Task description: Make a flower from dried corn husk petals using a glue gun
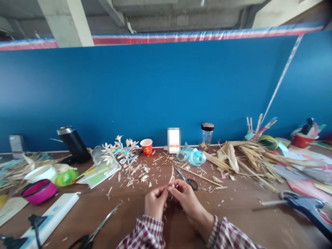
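Left hand (156,201) and right hand (190,202) meet fingertip to fingertip over the table (225,224), both nearly closed, thumbs and forefingers pinching a pale strip (172,174) between them. Strip is cream-coloured, thin and narrow, pokes up past the fingertips on the far side, leaning slightly right. Looks like dry plant husk; lower end hidden by the fingers, so can't tell its full length or shape. Other fingers of both hands are curled under, can't tell if they hold anything else. Small scissors (186,178) lie just beyond the right hand, dark handles nearest it. Blue ribbon (192,156) sits loosely bunched farther past them, husk pile (232,157) off to its right. Pale flowers (121,148) on blue stems are beyond and left of the left hand, large scissors (95,226) nearer the wearer on that side. Glue gun (306,207) is well right of the right hand
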The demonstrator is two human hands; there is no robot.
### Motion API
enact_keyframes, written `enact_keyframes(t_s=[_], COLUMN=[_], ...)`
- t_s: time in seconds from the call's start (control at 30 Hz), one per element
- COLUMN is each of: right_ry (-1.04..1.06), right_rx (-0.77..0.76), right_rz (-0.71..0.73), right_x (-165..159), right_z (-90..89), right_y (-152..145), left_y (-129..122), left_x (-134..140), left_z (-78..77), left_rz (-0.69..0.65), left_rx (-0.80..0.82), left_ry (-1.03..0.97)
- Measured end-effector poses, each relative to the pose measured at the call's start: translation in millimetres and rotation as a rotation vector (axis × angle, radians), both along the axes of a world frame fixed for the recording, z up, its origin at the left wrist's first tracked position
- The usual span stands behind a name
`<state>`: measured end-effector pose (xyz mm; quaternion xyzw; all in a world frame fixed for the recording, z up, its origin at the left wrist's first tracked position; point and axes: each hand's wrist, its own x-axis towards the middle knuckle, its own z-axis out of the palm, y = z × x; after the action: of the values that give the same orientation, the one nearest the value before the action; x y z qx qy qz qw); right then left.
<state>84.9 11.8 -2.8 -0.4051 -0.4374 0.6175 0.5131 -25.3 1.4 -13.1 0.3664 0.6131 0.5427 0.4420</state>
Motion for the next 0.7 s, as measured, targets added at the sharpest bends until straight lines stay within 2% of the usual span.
enact_keyframes(t_s=[0.17, 0.33, 0.43, 0.57, 0.7], right_ry=[0.157, 0.201, 0.164, 0.085, -0.018], right_rx=[-0.137, -0.118, -0.08, -0.022, 0.023], right_rz=[-0.039, -0.061, -0.105, -0.121, -0.105], right_x=[-3, 0, 4, 10, 12], right_z=[-2.0, -4.7, -0.8, 10.4, 16.6], right_y=[-1, 4, 7, 8, 6], left_y=[0, 1, 5, 8, 7], left_x=[5, 0, -11, -20, -18], left_z=[-3.7, -4.7, -1.7, 8.7, 17.0], left_rz=[-0.053, -0.032, 0.02, 0.119, 0.122], left_rx=[-0.007, 0.046, 0.071, -0.001, -0.08], left_ry=[-0.209, -0.237, -0.344, -0.605, -0.753])
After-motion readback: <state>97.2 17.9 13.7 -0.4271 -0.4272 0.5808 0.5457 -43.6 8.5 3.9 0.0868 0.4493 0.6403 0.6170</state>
